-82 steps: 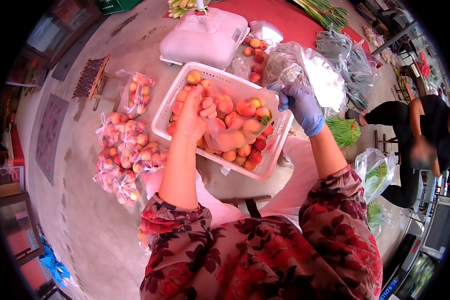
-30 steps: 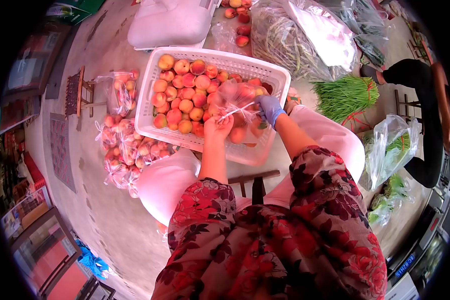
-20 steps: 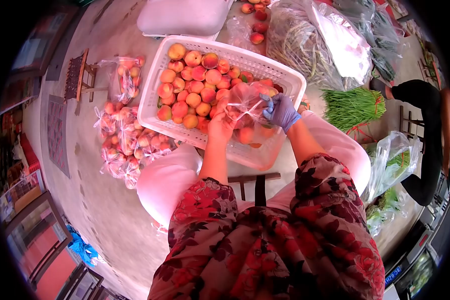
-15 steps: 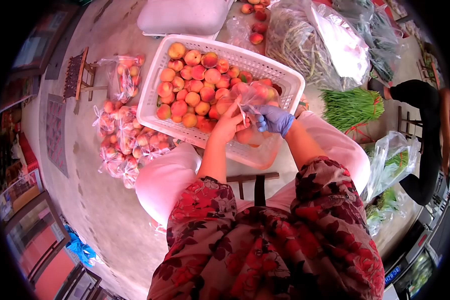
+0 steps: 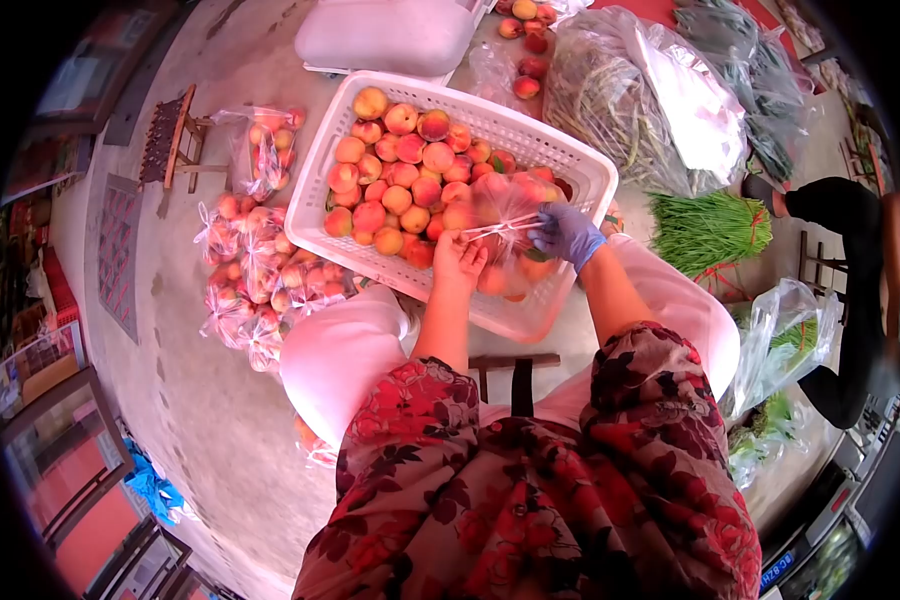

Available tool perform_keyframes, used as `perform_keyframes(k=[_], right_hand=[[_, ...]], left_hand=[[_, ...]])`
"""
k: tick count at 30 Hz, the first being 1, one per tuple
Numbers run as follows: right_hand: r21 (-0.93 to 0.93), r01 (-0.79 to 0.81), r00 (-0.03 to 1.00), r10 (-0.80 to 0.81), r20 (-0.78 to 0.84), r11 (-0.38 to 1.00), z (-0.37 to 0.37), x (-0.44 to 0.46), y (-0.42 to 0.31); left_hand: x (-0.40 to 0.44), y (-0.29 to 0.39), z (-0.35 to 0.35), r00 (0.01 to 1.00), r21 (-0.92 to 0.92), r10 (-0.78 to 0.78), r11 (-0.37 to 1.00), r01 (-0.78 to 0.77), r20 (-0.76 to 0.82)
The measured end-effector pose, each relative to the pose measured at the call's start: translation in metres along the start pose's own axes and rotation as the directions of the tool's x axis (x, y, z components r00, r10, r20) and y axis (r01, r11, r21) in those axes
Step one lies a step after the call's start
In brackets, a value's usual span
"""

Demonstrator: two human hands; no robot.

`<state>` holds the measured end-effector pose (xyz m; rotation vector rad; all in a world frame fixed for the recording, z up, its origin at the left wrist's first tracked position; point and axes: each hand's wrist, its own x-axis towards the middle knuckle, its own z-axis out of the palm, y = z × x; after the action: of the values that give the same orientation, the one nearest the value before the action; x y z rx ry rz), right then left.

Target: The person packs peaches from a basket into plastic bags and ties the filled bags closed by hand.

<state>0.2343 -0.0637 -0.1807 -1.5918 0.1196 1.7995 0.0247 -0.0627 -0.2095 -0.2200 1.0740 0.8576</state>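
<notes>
A clear plastic bag of peaches [image 5: 510, 199] rests in the right part of a pale slatted crate [image 5: 304, 196], its neck gathered and its twisted ends pulled out to both sides. My bare left hand [image 5: 459, 257] pinches the left end of the bag. My right hand [image 5: 564, 234], in a blue-purple glove, has its fingers closed on the other end. Loose peaches [image 5: 397, 173] fill the crate's left and middle parts.
Several tied bags of peaches [image 5: 260, 268] lie left of the crate. A pale lidded box [image 5: 385, 35] stands behind it. Bagged vegetables [image 5: 610, 100] and a green bundle [image 5: 710, 230] lie right. A person's dark-clothed leg [image 5: 838, 210] is at the far right.
The loose bag that both hands held open is now filled and gathered at the neck. My hands came together at the neck, then drew apart with its ends.
</notes>
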Motion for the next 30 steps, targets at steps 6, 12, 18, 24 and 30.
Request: perform_keyframes(k=[6, 12, 18, 24, 30], right_hand=[[-0.026, 0.295, 0.927, -0.28, 0.251, 0.955, 0.018, -0.008, 0.0], [-0.373, 0.925, 0.314, -0.702, 0.64, 0.073, 0.052, -0.033, 0.005], [-0.904, 0.381, 0.662, -0.626, 0.412, -0.191, 0.022, -0.008, 0.022], [-0.946, 0.231, 0.635, -0.702, 0.322, -0.226, 0.024, -0.011, 0.047], [-0.62, 0.78, 0.259, -0.858, 0.444, -0.085, 0.057, -0.065, 0.018]], left_hand=[[-0.001, -0.015, 0.025, 0.862, 0.184, 0.392, 0.867, -0.463, 0.321], [-0.019, -0.022, 0.055, 0.722, 0.825, 0.399, -0.284, -0.489, 0.566], [0.008, -0.024, 0.035, 0.625, 0.704, 0.413, -0.629, -0.33, 0.662], [-0.02, -0.019, 0.055, 0.473, 0.691, 0.505, -0.538, -0.482, 0.722], [-0.087, -0.002, 0.091, 0.189, 0.57, 0.647, -0.45, -0.687, 0.739]])
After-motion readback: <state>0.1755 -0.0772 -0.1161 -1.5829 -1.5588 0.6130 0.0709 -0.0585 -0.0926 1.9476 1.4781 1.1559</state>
